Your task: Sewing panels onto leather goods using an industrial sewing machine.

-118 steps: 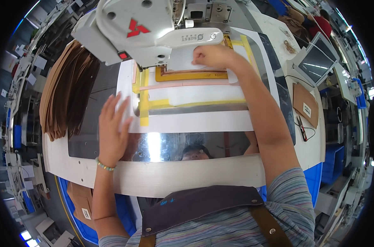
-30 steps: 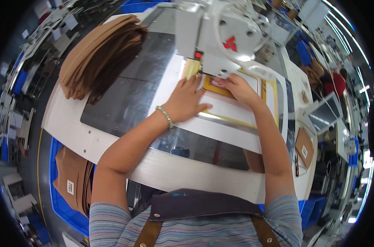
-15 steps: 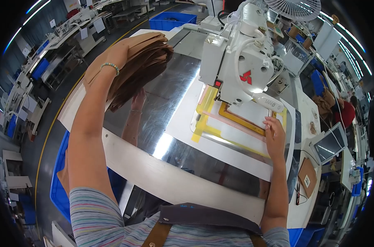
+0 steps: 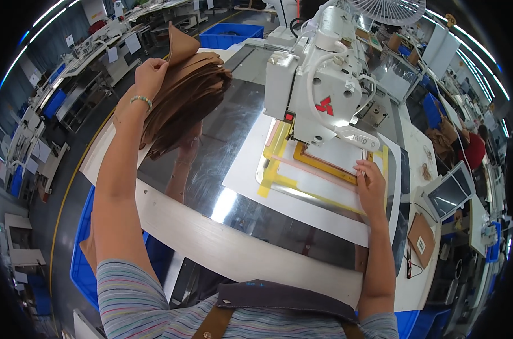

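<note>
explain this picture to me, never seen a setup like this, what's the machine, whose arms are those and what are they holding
There is no robot here: the arms belong to a person wearing a wide fisheye camera on the head, looking down, so straight edges bend near the rim.

The left hand pinches a brown piece, its corner raised at the top of a brown stack. The right hand has its fingers at the end of a yellow frame; whether it grips it, I can't tell.

Above that frame stands a white machine, probably a sewing machine. Below lies a white sheet on a shiny metal surface. A screen stands to the right.
</note>
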A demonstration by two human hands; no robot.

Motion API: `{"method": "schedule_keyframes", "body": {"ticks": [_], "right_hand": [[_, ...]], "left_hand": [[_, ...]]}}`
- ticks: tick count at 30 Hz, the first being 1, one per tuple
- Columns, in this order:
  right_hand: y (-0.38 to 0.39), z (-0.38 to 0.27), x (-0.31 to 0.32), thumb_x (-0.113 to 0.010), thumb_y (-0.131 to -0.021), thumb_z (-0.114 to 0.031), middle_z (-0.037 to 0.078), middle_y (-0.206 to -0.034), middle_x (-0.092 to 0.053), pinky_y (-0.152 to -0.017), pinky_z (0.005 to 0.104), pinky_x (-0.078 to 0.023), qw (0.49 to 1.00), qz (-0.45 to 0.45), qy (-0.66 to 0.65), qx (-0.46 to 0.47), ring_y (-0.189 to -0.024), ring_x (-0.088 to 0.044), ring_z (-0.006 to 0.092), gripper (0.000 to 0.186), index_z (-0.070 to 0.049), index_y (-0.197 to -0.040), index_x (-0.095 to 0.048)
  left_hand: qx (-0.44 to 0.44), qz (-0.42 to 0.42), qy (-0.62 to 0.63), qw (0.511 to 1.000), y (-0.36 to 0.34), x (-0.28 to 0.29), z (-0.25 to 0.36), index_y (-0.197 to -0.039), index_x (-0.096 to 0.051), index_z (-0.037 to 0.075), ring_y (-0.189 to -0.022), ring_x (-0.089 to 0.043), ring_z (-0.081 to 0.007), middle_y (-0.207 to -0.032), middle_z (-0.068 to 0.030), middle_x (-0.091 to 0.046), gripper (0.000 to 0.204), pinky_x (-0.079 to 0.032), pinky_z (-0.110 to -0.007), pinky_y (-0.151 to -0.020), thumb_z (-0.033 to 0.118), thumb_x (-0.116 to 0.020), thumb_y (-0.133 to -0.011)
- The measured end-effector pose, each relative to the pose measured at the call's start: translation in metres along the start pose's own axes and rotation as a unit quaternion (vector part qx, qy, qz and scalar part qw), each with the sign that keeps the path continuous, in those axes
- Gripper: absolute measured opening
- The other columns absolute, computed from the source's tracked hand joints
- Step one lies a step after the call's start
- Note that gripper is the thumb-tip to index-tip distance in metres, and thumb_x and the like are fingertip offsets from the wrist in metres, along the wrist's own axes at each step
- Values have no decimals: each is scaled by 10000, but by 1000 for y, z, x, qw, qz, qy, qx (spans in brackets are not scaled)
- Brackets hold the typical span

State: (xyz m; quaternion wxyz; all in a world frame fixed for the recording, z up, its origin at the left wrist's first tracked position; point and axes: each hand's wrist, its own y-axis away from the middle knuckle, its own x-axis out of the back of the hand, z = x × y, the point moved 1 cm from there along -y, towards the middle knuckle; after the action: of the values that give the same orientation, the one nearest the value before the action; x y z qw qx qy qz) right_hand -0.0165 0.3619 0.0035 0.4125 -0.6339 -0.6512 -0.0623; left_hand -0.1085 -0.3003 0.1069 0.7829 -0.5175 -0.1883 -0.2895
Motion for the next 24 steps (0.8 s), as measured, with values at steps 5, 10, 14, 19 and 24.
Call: {"method": "schedule_keyframes", "body": {"ticks": [5, 10, 14, 19, 24], "right_hand": [[1, -25, -2, -675, -945, 30, 132, -1257, -715, -909, 390, -556, 971, 79, 126, 186, -1108, -691, 314, 189, -11, -1117, -739], [1, -95, -38, -769, -848, -12, 108, -1223, -729, -924, 437, -567, 936, -69, 125, 321, -1088, -689, 323, 266, -41, -1111, -748], [-5, -123, -85, -792, -848, -88, 80, -1118, -729, -836, 407, -580, 911, -113, 141, 372, -1006, -690, 269, 248, -34, -1086, -742], [-22, -100, -131, -780, -858, -134, 63, -998, -693, -765, 385, -580, 897, -145, 222, 352, -936, -685, 244, 214, -35, -1035, -711], [-18, -94, -138, -775, -837, -149, 63, -972, -664, -730, 377, -583, 878, -161, 266, 365, -926, -696, 233, 207, -55, -997, -682]], "left_hand": [[-324, -79, -31, 942, 118, 21, 88, -977, -760, 37, -927, -719, -293, -1014, -98, -749, 71, -581, -399, -806, 61, -726, -920], [-423, -255, 6, 869, 229, 17, 123, -998, -721, 2, -971, -690, -271, -1103, -89, -722, 199, -594, -405, -799, 48, -721, -805], [-410, -225, 9, 884, 250, 25, 127, -1128, -730, 2, -1019, -703, -259, -1156, -87, -722, 332, -607, -373, -839, 64, -727, -802], [-371, -206, -35, 905, 252, 41, 114, -1158, -726, 12, -1033, -711, -271, -1171, -91, -736, 313, -604, -389, -849, 54, -709, -848], [-299, -224, -92, 923, 254, 73, 59, -1153, -731, -1, -1079, -698, -288, -1174, -86, -719, 284, -591, -402, -888, 52, -674, -881]]}}
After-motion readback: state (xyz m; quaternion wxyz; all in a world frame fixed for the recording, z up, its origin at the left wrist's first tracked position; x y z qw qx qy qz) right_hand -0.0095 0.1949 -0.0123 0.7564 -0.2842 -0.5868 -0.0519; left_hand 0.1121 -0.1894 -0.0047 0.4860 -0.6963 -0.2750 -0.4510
